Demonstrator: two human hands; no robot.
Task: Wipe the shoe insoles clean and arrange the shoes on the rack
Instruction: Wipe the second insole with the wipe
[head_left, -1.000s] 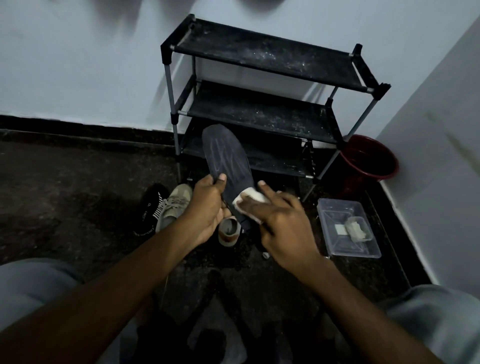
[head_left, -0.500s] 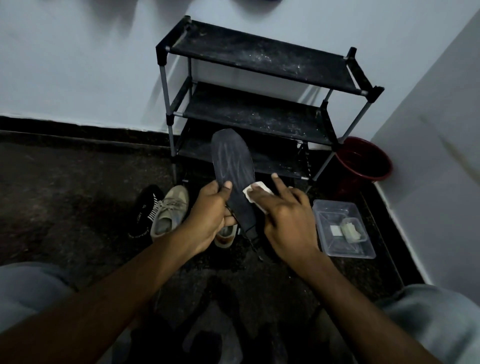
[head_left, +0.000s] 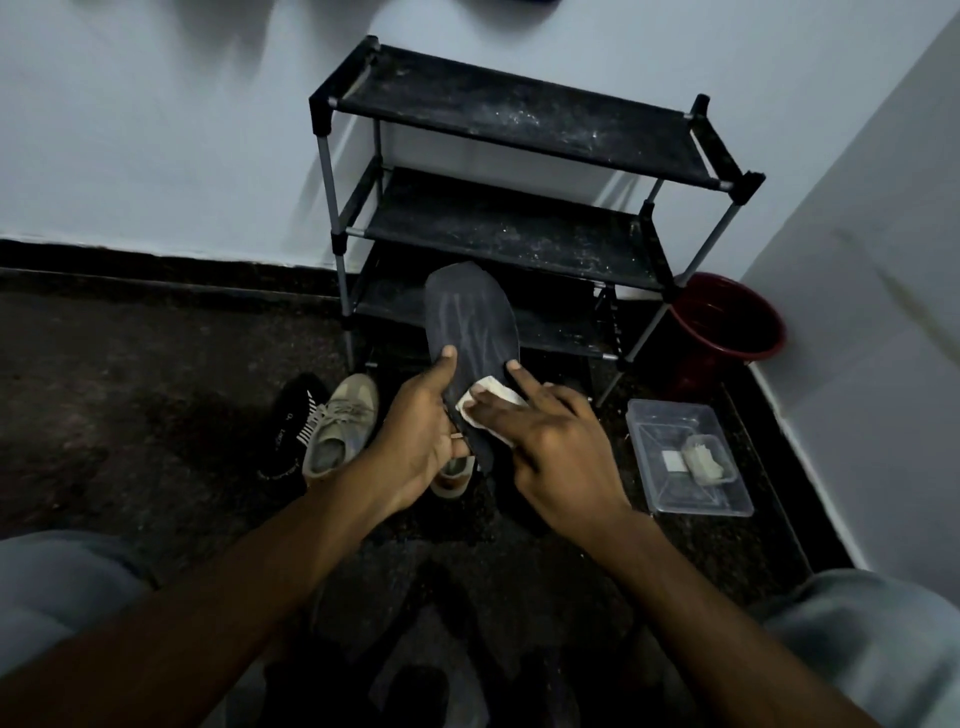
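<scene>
Before rack (head_left: 519, 124), insole (head_left: 467, 317) lengthwise, toe up

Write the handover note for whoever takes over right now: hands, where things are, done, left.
Left hand: grips the black insole by its lower half, held up in front of the rack.
Right hand: flat fingers press a white wipe on the insole.
Tan sneaker and black shoe lie on the floor; a second tan shoe shows under the hands.
Done: streaks on the insole suggest wiping is underway.
Left: finish wiping, refit insoles, put shoes on the rack; none sits there yet.
</scene>
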